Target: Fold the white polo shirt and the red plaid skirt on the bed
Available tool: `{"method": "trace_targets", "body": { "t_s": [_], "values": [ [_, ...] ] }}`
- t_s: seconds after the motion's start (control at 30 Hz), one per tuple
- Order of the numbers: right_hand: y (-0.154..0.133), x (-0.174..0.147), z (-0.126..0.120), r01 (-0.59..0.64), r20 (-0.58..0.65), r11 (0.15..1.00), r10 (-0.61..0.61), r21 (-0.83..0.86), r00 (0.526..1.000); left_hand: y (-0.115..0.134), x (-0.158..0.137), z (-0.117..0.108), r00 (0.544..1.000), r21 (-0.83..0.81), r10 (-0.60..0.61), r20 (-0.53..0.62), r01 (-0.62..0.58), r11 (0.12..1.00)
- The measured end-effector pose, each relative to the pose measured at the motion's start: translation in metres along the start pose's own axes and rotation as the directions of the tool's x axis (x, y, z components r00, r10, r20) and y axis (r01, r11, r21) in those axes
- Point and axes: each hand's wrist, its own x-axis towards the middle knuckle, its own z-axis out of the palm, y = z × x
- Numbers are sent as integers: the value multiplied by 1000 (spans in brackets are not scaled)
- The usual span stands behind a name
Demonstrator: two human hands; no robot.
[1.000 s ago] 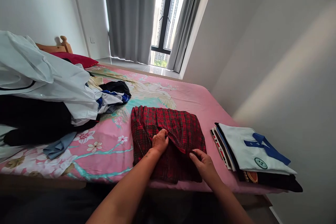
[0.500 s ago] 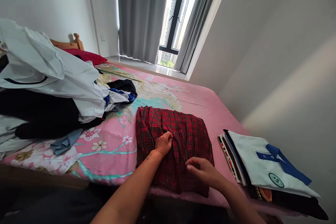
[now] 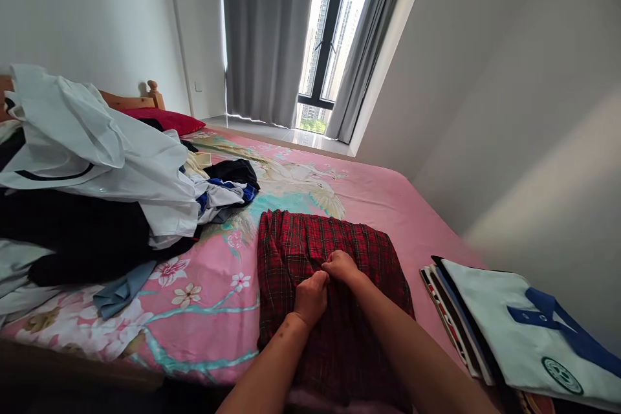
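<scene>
A red plaid skirt point(image 3: 286, 246), pleated or creased in places, lies spread near the front edge of the bed. My left hand point(image 3: 311, 297) is closed on its cloth around the middle. Just above and to the right, my right hand point(image 3: 341, 265) pinches the same cloth, fingertips almost touching those of the left. Both forearms cover the lower part of the garment. What exactly sits between the fingertips is small and mostly hidden.
A heap of loose clothes with a white shirt point(image 3: 140, 149) on top lies on the left. Folded clothes topped by a white polo shirt point(image 3: 509, 317) are stacked at the right. The pink flowered bedsheet point(image 3: 383, 197) reaches back toward the window point(image 3: 330, 45).
My right hand has moved up and left from above the cloth to pinch it beside my left hand. The view has shifted slightly.
</scene>
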Motion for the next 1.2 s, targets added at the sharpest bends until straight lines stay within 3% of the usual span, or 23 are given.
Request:
{"method": "trace_targets", "body": {
  "t_s": [0.13, 0.23, 0.3, 0.37, 0.43, 0.47, 0.53, 0.63, 0.7, 0.77, 0.9, 0.97, 1.03, 1.1, 1.2],
  "values": [
    [9, 13, 5, -44, -48, 999, 43, -18, 998, 3, 1, -1, 994, 21, 84, 76, -86, 996],
    [22, 19, 8, -93, -51, 996, 93, -3, 994, 12, 5, -15, 956, -11, 212, 201, -214, 977],
    [30, 20, 12, -132, -32, 991, 133, 24, 991, 24, 5, -32, 883, -40, 320, 344, -327, 944],
    [35, 19, 16, -170, -9, 984, 171, 53, 985, 39, 2, -53, 764, -58, 389, 516, -421, 905],
    [37, 15, 21, -195, 2, 978, 195, 80, 981, 53, -4, -73, 653, -62, 393, 647, -469, 881],
    [37, 13, 22, -200, -1, 975, 201, 92, 980, 59, -7, -80, 627, -56, 379, 681, -471, 880],
    [34, 9, 24, -204, -21, 972, 208, 120, 978, 65, -15, -89, 632, -30, 327, 703, -432, 901],
    [27, 1, 18, -167, -58, 969, 180, 181, 982, 64, -21, -91, 704, -28, 229, 672, -285, 958],
    [23, -13, 10, -90, -92, 967, 115, 240, 989, 59, -22, -91, 724, -64, 180, 666, -185, 981],
    [22, -39, 2, 32, -159, 954, 16, 298, 987, 56, -24, -93, 713, -84, 163, 682, -145, 986],
    [38, -131, 7, 278, -316, 898, -169, 341, 934, 48, -39, -103, 663, -94, 279, 695, -301, 949],
    [53, -178, 22, 439, -388, 847, -312, 299, 867, 44, -50, -103, 630, -112, 381, 677, -424, 899],
    [68, -212, 40, 535, -366, 815, -438, 223, 821, 41, -61, -98, 605, -112, 454, 654, -516, 849],
    [78, -228, 56, 554, -345, 812, -474, 185, 810, 40, -69, -91, 616, -67, 467, 635, -558, 827],
    [85, -228, 66, 523, -369, 819, -422, 238, 828, 46, -75, -81, 654, 18, 424, 626, -556, 831]
  ]
}}
